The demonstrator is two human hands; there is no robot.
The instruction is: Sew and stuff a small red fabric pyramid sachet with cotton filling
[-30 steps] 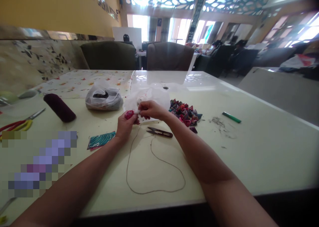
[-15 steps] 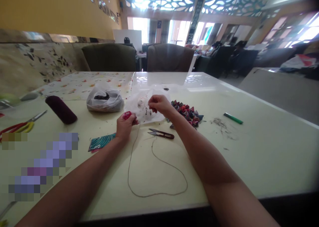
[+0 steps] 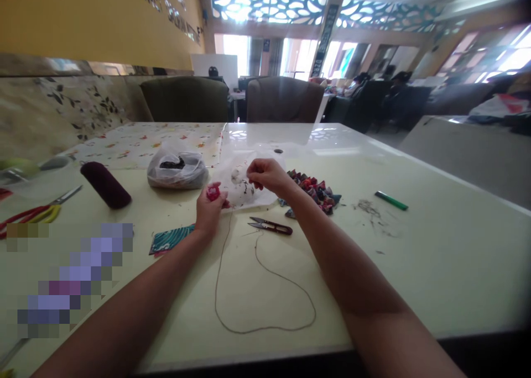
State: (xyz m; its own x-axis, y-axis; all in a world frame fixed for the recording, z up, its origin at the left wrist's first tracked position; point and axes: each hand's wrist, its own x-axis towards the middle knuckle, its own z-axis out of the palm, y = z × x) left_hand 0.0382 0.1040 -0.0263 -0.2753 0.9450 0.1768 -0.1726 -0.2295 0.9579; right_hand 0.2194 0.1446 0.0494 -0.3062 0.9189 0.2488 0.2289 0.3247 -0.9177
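Note:
My left hand (image 3: 211,208) is closed on a small red fabric piece (image 3: 213,192) above the table. To its right, my right hand (image 3: 265,176) is pinched over a white plastic sheet (image 3: 226,171) bearing white fluff and dark bits; what its fingertips hold is too small to make out. A long thread (image 3: 216,289) runs from near my left hand in a wide loop over the table. Small thread snips (image 3: 276,227) lie between my forearms. Folded patterned fabric pieces (image 3: 317,193) are heaped beyond my right forearm, and a teal patterned cloth (image 3: 170,239) is beside my left wrist.
On the left are a dark purple cylinder (image 3: 107,185), a knotted plastic bag (image 3: 178,171) and red-yellow scissors (image 3: 45,210). A green pen (image 3: 391,200) and thread scraps (image 3: 373,212) lie on the right. Chairs (image 3: 284,100) stand behind the table; people sit farther back.
The view has shifted slightly. My left hand has turned a little, showing more of the red piece. My right hand stays pinched over the white sheet.

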